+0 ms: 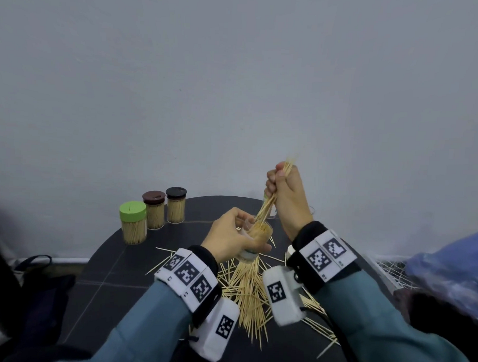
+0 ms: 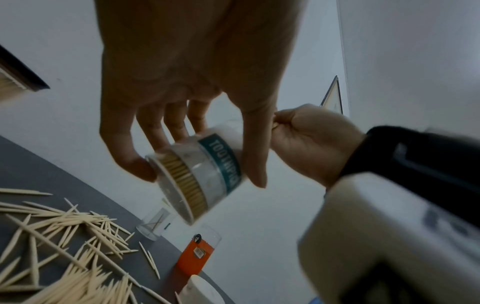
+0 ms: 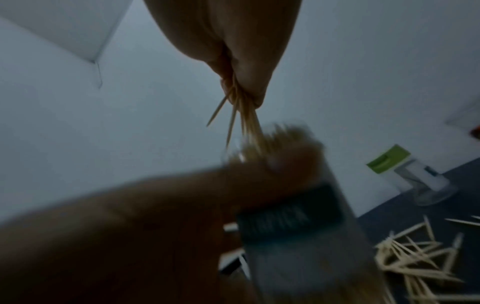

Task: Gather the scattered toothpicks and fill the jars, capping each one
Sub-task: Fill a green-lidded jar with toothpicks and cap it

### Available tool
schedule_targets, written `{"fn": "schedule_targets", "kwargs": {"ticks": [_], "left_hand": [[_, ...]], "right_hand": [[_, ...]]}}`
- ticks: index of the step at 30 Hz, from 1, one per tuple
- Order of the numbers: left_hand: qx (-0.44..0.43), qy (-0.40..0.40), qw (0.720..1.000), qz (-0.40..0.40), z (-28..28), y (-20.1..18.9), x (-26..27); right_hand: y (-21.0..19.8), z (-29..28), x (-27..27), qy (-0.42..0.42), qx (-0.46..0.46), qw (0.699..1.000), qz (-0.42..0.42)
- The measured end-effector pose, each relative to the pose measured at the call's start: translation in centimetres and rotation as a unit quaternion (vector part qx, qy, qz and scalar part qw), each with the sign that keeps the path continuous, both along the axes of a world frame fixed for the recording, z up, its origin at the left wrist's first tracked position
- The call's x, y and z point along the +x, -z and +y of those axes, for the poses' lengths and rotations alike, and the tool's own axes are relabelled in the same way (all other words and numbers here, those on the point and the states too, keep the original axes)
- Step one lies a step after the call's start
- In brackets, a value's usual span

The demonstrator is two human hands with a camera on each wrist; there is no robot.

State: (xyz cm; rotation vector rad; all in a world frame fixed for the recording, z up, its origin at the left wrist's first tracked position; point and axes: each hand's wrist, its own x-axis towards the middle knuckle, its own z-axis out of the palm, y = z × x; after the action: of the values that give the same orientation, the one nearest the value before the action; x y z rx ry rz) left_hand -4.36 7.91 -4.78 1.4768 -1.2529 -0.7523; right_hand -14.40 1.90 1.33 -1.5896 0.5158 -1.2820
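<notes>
Plain grey wall (image 1: pixel 235 86) behind round dark table (image 1: pixel 116 260); dim light, dark bag (image 1: pixel 39 282) on floor at left.

We see two bare hands, left hand (image 1: pixel 232 236) and right hand (image 1: pixel 286 194). Teal-blue sleeves (image 1: pixel 151 321) cover both forearms. Each wrist carries a black band (image 1: pixel 309 234) faced with white panels printed with black square-patterned markers (image 1: pixel 187 272). A white boxy camera housing (image 1: pixel 281 293), also marker-tagged, hangs under each wrist; a dark cable trails from the right one.

Right-wrist view: jar (image 3: pixel 291 216) and left hand (image 3: pixel 130 226) blurred.
</notes>
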Motion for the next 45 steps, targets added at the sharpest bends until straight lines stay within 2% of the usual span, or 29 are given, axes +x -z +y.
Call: {"fn": "schedule_targets", "kwargs": {"ticks": [4,10,14,17,19,25,29,36,39,45], "left_hand": [[0.000,0.009,1.000,-0.023,0.1,-0.1,0.1],[0.010,0.038,0.999,-0.006,0.0,-0.3,-0.4],[0.001,0.020,1.000,0.020,-0.1,-0.2,0.0],[-0.004,0.017,1.000,0.013,-0.2,0.0,0.3],[-0.017,0.023,0.999,0.013,-0.3,0.1,0.2],[-0.040,0.026,0.998,0.029,-0.4,0.0,0.4],[-0.030,0.026,0.999,0.012,-0.5,0.0,0.5],[0.010,0.023,0.999,0.023,-0.3,-0.1,0.2],[0.006,0.020,0.999,0.034,-0.2,-0.2,0.2],[0.007,0.010,1.000,0.015,-0.4,-0.1,0.3]], "right_hand": [[1.9,0.4,-0.1,-0.025,-0.012,0.997,0.074],[1.4,-0.4,-0.3,-0.012,0.003,0.999,0.049],[2.3,0.5,-0.1,-0.057,0.016,0.996,0.060],[2.5,1.1,-0.3,-0.124,0.034,0.990,0.052],[2.5,1.3,-0.5,-0.139,0.022,0.988,0.071],[2.8,1.3,-1.0,-0.142,0.066,0.986,0.062],[3.3,1.2,-1.3,-0.152,0.054,0.985,0.060],[2.8,0.4,-1.8,-0.079,0.021,0.994,0.074],[3.1,0.4,-1.8,-0.062,-0.005,0.993,0.101],[4.2,0.5,-1.9,-0.106,-0.034,0.970,0.218]]}}
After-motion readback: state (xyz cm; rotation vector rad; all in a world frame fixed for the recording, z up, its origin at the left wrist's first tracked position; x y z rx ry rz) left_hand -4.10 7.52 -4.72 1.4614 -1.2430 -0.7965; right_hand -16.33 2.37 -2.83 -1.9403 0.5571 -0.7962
